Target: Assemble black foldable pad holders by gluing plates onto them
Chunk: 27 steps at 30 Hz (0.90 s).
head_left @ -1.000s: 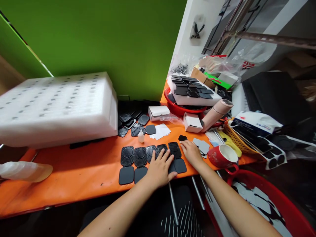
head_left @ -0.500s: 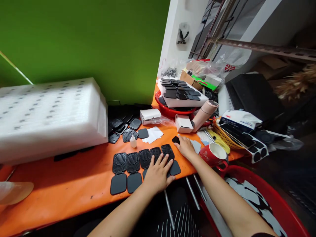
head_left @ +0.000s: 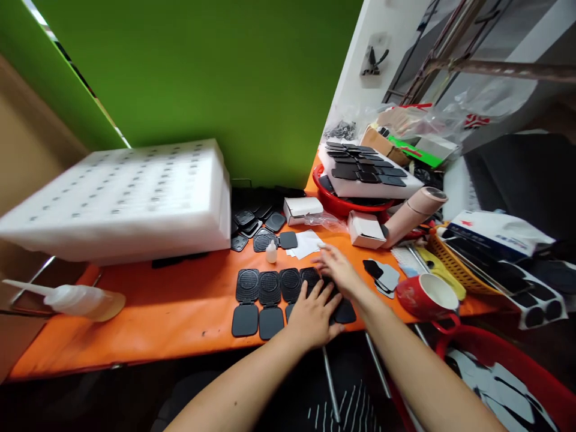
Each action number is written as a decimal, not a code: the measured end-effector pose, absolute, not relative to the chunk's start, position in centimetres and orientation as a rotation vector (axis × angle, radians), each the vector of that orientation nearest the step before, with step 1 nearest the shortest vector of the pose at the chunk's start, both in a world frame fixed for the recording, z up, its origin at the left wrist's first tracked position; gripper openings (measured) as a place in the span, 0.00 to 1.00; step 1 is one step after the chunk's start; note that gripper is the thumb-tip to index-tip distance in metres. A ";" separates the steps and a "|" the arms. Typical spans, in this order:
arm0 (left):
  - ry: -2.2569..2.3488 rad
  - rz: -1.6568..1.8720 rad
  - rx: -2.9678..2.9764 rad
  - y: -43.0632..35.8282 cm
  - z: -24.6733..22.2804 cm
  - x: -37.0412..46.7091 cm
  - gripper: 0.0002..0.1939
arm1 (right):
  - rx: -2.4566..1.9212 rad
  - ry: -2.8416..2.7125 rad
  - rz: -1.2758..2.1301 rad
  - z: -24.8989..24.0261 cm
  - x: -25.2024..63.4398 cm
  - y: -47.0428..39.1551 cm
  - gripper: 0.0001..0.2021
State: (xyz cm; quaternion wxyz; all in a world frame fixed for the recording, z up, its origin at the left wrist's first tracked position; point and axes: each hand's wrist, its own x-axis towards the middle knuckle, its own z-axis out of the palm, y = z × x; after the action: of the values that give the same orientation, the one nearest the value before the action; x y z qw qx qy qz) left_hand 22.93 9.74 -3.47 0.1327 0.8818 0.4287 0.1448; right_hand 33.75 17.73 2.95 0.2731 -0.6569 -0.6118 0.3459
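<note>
Black hinged plates (head_left: 269,288) in a row on the orange tabletop (head_left: 171,318)

From here I see a small dropper bottle (head_left: 271,252) standing upright, with the row of plates laid out along its near side, textured halves toward it and smooth halves away. The left hand (head_left: 312,315) rests palm down across the plates, near and right of the dropper bottle, its fingers fanned apart. The right hand (head_left: 336,270) is over the plates to the right of the dropper bottle, fingers loosely bent; whether they grip anything I can't make out. White paper (head_left: 309,243) lies just right of the dropper bottle. Farther right of it are grey pads (head_left: 389,277) and a red mug (head_left: 410,298); well left of it sits a white foam block (head_left: 135,207).
</note>
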 end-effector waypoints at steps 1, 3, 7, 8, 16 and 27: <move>1.233 0.409 2.575 9.8 -3.7 23.0 0.33 | -1.679 -1.606 1.113 2.8 31.0 17.4 0.19; 1.207 0.379 2.606 10.0 -4.1 23.0 0.29 | -1.334 -1.062 1.884 2.5 26.3 17.2 0.23; 1.214 0.351 2.622 10.1 -4.4 22.6 0.26 | -1.115 -0.358 2.173 1.6 21.2 19.0 0.25; 1.213 0.352 2.625 10.1 -4.3 22.5 0.26 | -1.123 -0.326 2.140 1.4 20.6 19.5 0.25; 1.196 0.462 2.664 9.8 -2.9 22.3 0.29 | -1.105 -0.422 1.839 2.0 25.1 20.5 0.05; 1.208 0.404 2.572 9.8 -3.2 22.6 0.33 | -1.289 -0.673 1.178 -1.9 36.2 20.9 0.13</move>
State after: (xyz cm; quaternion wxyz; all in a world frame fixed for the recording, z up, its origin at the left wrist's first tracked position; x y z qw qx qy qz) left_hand 22.60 9.76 -3.20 0.1355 0.8879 0.4170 0.1396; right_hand 36.20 20.92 -1.89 0.5934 -0.5544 -0.2897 0.5066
